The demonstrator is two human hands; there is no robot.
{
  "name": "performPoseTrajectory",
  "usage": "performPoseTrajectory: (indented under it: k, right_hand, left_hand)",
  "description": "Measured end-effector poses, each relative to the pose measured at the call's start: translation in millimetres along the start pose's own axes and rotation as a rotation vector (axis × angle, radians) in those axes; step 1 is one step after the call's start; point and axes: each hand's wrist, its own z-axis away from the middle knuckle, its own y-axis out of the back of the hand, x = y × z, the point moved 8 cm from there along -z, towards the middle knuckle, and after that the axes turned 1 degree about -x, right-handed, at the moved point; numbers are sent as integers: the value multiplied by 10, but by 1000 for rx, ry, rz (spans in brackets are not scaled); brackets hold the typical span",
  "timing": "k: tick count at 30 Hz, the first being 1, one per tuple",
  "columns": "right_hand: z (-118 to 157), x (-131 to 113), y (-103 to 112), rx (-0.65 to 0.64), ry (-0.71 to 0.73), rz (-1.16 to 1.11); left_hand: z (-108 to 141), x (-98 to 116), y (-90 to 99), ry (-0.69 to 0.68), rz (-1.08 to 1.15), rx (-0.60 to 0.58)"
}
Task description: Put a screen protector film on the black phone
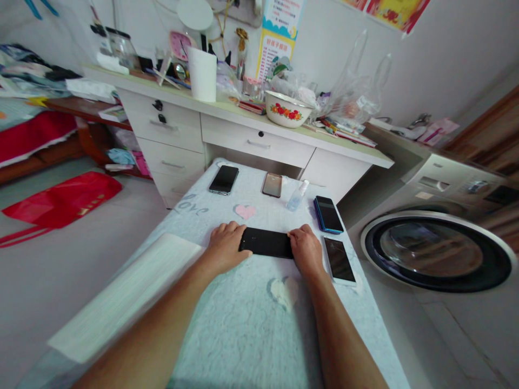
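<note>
A black phone (267, 242) lies sideways, low over the cloth-covered table (243, 335). My left hand (227, 247) grips its left end, thumb at the lower edge. At its right end my right hand (307, 249) is closed around the edge. Right of that hand lie a white-framed phone (339, 260) and a dark phone with a blue edge (328, 214). Farther back are another black phone (224, 180), a brownish phone case (272, 185) and a clear spray bottle (297, 196).
A long white sheet (133, 292) lies along the table's left side. Behind stands a white desk (170, 129) bearing a floral bowl (287, 109) and a white cylinder (202, 74). A washing machine (438, 216) is at the right; a red bag (65, 200) lies on the floor.
</note>
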Motion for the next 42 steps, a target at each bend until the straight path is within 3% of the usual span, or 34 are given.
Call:
performPoseTrajectory:
  k: [5,16,20,32,37,42]
  right_hand:
    - [-5,-144,-61,-41,23,-13]
    - [98,-572,-113,-94,272,-86]
    - [76,-495,-112,-79,238,-71]
    - [-16,46,-7,0,6,-28]
    - [-15,71,0,4,-14,-24]
    - [9,-52,-31,-16,39,-49]
  left_hand:
    - [5,4,14,1,-3,7]
    - [17,29,41,20,-4,-11]
    - [19,25,38,7,8,2]
    - [-2,-11,-7,-5,-7,8]
    - [5,-1,4,-15,0,14]
    - [7,6,13,-16,-6,16]
